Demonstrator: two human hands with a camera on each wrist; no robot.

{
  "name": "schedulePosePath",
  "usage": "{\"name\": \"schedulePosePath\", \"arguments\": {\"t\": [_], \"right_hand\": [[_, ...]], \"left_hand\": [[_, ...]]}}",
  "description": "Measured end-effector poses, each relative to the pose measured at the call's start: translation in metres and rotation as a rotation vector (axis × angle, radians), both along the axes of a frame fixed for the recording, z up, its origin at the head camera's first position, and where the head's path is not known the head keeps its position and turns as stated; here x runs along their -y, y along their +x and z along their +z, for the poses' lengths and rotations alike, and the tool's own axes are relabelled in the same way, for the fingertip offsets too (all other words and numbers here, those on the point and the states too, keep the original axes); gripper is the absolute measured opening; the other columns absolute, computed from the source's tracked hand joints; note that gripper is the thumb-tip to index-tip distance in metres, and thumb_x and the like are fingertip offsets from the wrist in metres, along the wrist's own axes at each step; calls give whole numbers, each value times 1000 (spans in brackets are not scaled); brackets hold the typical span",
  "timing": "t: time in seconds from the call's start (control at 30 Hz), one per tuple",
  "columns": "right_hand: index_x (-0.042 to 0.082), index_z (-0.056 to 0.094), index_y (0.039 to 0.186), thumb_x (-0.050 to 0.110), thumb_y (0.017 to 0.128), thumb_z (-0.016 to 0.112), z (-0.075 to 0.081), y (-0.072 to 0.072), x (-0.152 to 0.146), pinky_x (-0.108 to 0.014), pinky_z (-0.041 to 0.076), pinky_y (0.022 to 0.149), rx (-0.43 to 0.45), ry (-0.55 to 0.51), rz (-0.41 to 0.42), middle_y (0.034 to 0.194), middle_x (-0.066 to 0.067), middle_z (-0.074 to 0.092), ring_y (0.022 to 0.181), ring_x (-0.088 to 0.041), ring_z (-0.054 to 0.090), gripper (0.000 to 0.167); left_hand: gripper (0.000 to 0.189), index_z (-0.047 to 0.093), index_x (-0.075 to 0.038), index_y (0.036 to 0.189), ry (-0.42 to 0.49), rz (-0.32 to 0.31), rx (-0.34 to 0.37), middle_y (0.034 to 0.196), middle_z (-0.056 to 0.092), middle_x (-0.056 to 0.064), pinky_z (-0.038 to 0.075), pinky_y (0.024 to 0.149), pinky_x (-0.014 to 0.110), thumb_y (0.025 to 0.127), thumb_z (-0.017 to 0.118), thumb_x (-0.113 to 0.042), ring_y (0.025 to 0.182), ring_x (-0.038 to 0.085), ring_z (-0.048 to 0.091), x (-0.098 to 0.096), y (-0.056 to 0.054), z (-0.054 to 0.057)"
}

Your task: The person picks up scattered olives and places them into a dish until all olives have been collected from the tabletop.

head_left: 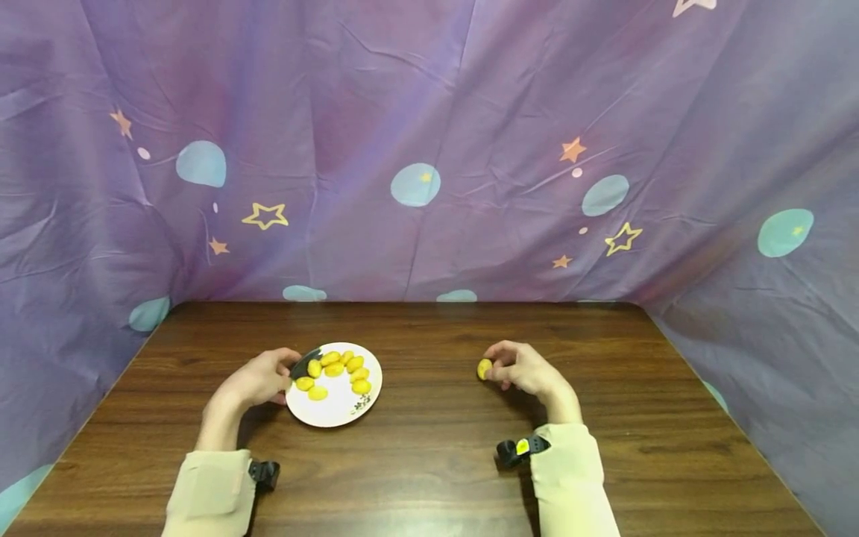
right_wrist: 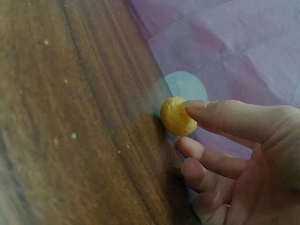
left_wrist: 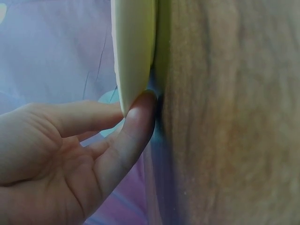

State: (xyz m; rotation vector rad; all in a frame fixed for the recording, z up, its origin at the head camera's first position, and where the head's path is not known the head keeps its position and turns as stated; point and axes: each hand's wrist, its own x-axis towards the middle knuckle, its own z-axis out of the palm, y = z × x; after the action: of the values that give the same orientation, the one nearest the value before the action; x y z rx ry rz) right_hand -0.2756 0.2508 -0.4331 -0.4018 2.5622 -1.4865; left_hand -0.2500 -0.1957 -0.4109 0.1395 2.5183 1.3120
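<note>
My left hand [head_left: 258,380] pinches the left rim of a white plate [head_left: 329,415]. In the left wrist view, the plate [left_wrist: 133,51] shows edge-on, with the fingers and thumb on either side of its rim. Several small yellow oval pieces [head_left: 333,368] lie on the plate in a loose arc. Dark leaf-like decoration marks the rim beside the left hand. Further right, my right hand [head_left: 526,369] holds one more yellow piece [head_left: 484,368] at its fingertips. Up close in the right wrist view, this rounded piece [right_wrist: 177,116] has a wrinkled surface; its exact kind is unclear.
Both hands work over a brown wood-grain table [head_left: 429,462]. Behind it and at its sides hangs a purple cloth [head_left: 362,112] printed with stars and blue spots. Black straps with small devices [head_left: 520,450] sit at both wrists, over pale sleeves.
</note>
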Motion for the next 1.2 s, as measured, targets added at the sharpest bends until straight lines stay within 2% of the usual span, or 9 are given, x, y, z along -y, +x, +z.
{"name": "schedulePosePath", "arguments": {"t": [0.1, 0.3, 0.73, 0.97, 1.2], "right_hand": [[-11, 58, 112, -1, 79, 72, 0, 0, 3, -29, 50, 53, -19, 13, 14, 77, -9, 61, 61, -18, 54, 37], [-10, 56, 109, -1, 77, 74, 0, 0, 12, -26, 46, 49, -1, 60, 2, 73, -7, 59, 57, -14, 51, 38], [2, 56, 94, 3, 75, 79, 3, 0, 25, -26, 44, 48, -1, 165, -45, 72, -6, 56, 57, -14, 50, 30], [2, 58, 88, 6, 74, 80, 3, 0, 30, -25, 44, 44, -28, 134, -22, 68, -2, 55, 51, -13, 48, 27], [1, 60, 86, 3, 75, 76, 7, 3, 35, -26, 46, 44, -14, 163, 42, 64, 1, 56, 48, -13, 49, 20]], "left_hand": [[56, 41, 14, 135, -1, 9, 5, 96, 50, 21, 58, 67, 35, 80, 49, 13, 81, 26, 56, 0, 0, 0], [57, 39, 15, 136, 0, 0, 3, 96, 51, 22, 58, 67, 35, 80, 48, 13, 82, 27, 56, -1, 0, -2], [57, 40, 15, 135, -3, 10, -4, 95, 50, 21, 58, 67, 34, 79, 48, 14, 81, 26, 56, 0, 0, -2], [57, 41, 14, 135, -16, 13, -2, 95, 51, 20, 58, 67, 35, 79, 49, 13, 82, 26, 56, 0, 1, -2], [56, 41, 15, 134, -18, 13, -7, 95, 51, 20, 58, 68, 35, 79, 49, 13, 83, 26, 56, -1, 0, -2]]}}
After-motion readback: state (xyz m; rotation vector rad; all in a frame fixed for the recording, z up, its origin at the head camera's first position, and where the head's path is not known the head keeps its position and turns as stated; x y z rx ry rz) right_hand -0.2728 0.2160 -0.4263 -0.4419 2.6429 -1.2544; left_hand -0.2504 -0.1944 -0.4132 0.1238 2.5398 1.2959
